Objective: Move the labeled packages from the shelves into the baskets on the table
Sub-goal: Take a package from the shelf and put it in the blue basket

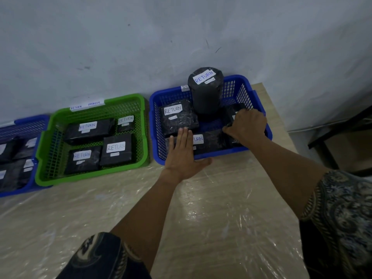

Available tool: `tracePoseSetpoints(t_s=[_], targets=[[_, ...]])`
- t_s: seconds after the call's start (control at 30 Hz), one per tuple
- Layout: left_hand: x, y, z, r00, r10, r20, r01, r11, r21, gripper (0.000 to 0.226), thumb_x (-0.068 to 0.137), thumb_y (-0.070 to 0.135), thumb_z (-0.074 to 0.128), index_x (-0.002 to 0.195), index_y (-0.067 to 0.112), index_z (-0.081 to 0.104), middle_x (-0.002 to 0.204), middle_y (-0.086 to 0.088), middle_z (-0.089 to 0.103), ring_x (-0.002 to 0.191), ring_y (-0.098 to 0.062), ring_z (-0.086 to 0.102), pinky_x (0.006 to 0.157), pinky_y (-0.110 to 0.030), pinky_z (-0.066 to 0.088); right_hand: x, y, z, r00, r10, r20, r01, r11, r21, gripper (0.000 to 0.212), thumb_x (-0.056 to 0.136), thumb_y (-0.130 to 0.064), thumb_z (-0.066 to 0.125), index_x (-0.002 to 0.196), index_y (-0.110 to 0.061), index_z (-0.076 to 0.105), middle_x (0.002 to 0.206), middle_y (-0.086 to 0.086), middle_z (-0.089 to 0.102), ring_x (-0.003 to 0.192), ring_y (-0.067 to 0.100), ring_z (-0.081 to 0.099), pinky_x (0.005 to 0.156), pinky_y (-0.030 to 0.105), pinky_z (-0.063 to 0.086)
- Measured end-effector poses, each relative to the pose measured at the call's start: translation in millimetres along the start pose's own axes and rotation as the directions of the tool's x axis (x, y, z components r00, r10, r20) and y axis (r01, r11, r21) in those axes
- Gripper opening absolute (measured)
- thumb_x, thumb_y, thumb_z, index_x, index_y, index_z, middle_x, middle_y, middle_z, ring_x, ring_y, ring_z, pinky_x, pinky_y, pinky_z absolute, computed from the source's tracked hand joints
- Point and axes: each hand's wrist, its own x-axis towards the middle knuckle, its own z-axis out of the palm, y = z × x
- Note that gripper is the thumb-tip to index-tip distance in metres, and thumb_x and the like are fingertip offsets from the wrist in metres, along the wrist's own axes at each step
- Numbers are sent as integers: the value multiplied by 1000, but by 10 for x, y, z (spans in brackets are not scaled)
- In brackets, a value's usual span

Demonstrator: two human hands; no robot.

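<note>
My left hand [184,153] lies flat, fingers spread, over the blue basket's [259,101] front rim. My right hand [246,123] clamps a black package [234,112] by its right wall; little room remains around the cylinder [206,90].

You see: blue basket [259,109] perforated glossy plastic | green basket [141,121] same plastic | packages [178,117] shiny black wrap, paper labels | table [201,208] pale wood under crinkled clear film

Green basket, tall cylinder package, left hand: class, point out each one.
Green basket [142,109]: head view, far right rim.
Tall cylinder package [206,97]: head view, black wrapped side.
Left hand [184,156]: head view, back of the hand.
</note>
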Motion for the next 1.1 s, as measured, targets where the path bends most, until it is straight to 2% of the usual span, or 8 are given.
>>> tracePoseSetpoints(t_s=[0.2,0.5,0.63,0.73,0.83,0.9,1.1], targets=[[-4,20,-13,1000,-2,10,2,1000,21,111,80,79,38,152,6,-5,161,-6,-11,146,-16,-19,117,-42,-16,10,6,46,1000,-2,-9,3,999,42,70,73,-69,61,96,-3,53,85,14,62,77,29,62,52,31,43],[-11,25,-15,1000,3,25,-4,999,33,110,80,80,35,152,6,-5,161,-5,-12,146,-16,-20,117,-42,-15,33,20,88,1000,26,-1,-26,995,93,81,73,-70,60,113,-1,47,103,21,59,89,33,59,60,34,38],[1,12,-9,999,4,32,-5,1000,30,111,80,80,34,152,7,-6,161,-4,-13,145,-15,-21,117,-42,-15,53,35,-21,996,-22,90,22,1000,3,85,67,-80,56,102,-2,54,88,13,61,78,28,61,52,30,44],[-4,14,-17,999,5,44,-7,1000,29,110,80,80,34,152,7,-7,160,-4,-14,145,-15,-21,117,-41,-16,48,5,-99,984,-41,173,55,995,-77,78,66,-78,59,94,-5,57,77,8,57,70,25,61,44,27,40],[-10,12,-25,999,8,40,-9,1000,27,109,81,79,35,152,7,-6,160,-5,-13,145,-15,-21,117,-41,-16,64,-13,-151,984,-33,172,42,998,-47,72,66,-78,59,82,-7,56,66,6,52,64,24,61,38,23,34],[-10,8,-17,999,9,36,-10,999,31,109,81,79,36,152,6,-6,161,-5,-12,146,-16,-20,117,-41,-15,28,-14,-169,988,-29,151,36,998,-49,73,66,-80,56,82,-8,55,64,6,47,69,24,62,37,23,32],[-8,5,-12,999,10,44,-12,999,49,110,80,80,32,152,6,-6,161,-6,-13,145,-16,-21,117,-42,-16,-35,5,-86,997,-19,72,26,995,-92,87,73,-78,52,113,-1,50,102,17,58,89,28,58,55,29,43]])
